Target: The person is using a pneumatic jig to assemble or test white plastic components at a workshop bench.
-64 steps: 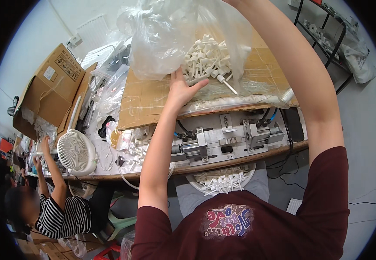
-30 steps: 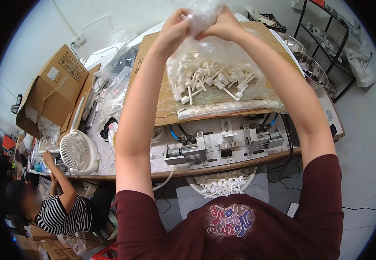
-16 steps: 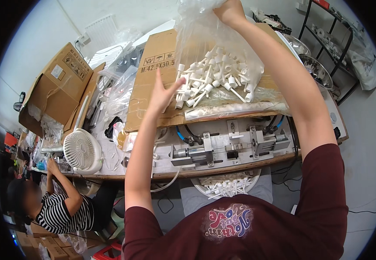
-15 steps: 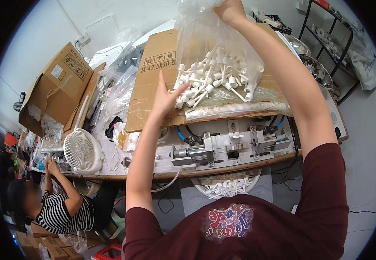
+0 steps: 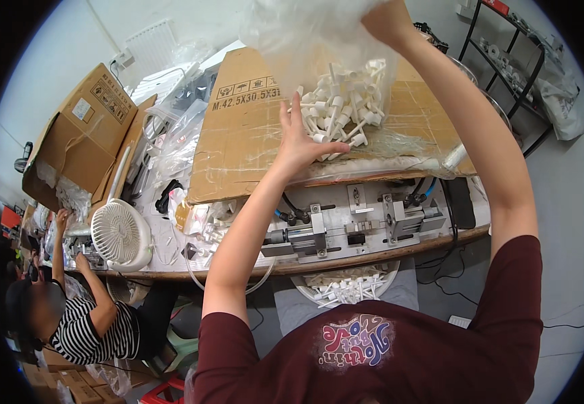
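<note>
My right hand (image 5: pixel 387 25) grips the top of a clear plastic bag (image 5: pixel 305 40) and holds it up above the sheet of brown cardboard (image 5: pixel 238 155). Under and partly inside the bag is a heap of white plastic pieces (image 5: pixel 346 104), each a thin stem with a wider cylindrical cap. Against the left and near side of this heap lies my left hand (image 5: pixel 299 145), fingers up and thumb spread wide, holding nothing that I can see. The bag's film blurs the back of the heap.
Below the cardboard's near edge, a metal clamping fixture (image 5: pixel 356 229) with hoses sits on the bench. A bowl of similar white pieces (image 5: pixel 349 286) rests on my lap. Left are a white fan (image 5: pixel 120 236), an open carton (image 5: pixel 80 141) and a co-worker in a striped shirt (image 5: pixel 97 323).
My left hand has moved right along with the heap, which is bunched closer together. My right hand has shifted slightly right and down with the bag. The co-worker's hands have moved apart.
</note>
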`<state>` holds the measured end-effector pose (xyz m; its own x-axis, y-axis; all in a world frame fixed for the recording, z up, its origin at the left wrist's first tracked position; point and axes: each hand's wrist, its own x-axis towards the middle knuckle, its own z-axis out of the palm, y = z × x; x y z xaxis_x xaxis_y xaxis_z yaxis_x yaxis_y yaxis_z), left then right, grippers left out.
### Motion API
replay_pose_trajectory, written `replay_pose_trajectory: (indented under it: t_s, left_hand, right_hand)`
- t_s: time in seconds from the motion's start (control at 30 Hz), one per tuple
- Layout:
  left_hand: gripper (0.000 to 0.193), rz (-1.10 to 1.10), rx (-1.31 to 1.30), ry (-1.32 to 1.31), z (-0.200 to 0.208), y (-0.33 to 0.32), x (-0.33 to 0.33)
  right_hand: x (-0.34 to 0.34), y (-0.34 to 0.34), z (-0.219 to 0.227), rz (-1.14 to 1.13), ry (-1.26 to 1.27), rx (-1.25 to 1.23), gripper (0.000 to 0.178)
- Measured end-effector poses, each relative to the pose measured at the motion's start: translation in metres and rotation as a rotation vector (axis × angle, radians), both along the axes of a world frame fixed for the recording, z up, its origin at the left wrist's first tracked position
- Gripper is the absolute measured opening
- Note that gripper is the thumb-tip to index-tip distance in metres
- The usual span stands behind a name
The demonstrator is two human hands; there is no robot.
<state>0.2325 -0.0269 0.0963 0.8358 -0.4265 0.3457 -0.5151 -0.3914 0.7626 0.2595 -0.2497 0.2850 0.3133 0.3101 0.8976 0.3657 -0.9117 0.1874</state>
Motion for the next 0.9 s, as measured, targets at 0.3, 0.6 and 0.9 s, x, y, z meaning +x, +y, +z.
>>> replay_pose_trajectory:
  t_s: [0.3,0.6,0.9]
  left_hand:
    - [0.097,-0.078,-0.699,0.412,-0.008,0.013,0.014]
    - [0.105,-0.178,-0.467,0.457,-0.013,0.007,0.032]
    - [0.105,-0.065,-0.377,0.345,-0.002,0.027,0.025]
  right_hand:
    - [-0.062,0.0,0.007,0.283,0.036,0.024,0.013]
    - [-0.054,0.025,-0.014,0.14,0.129,0.087,0.016]
    - [-0.053,0.004,-0.001,0.178,0.032,0.207,0.024]
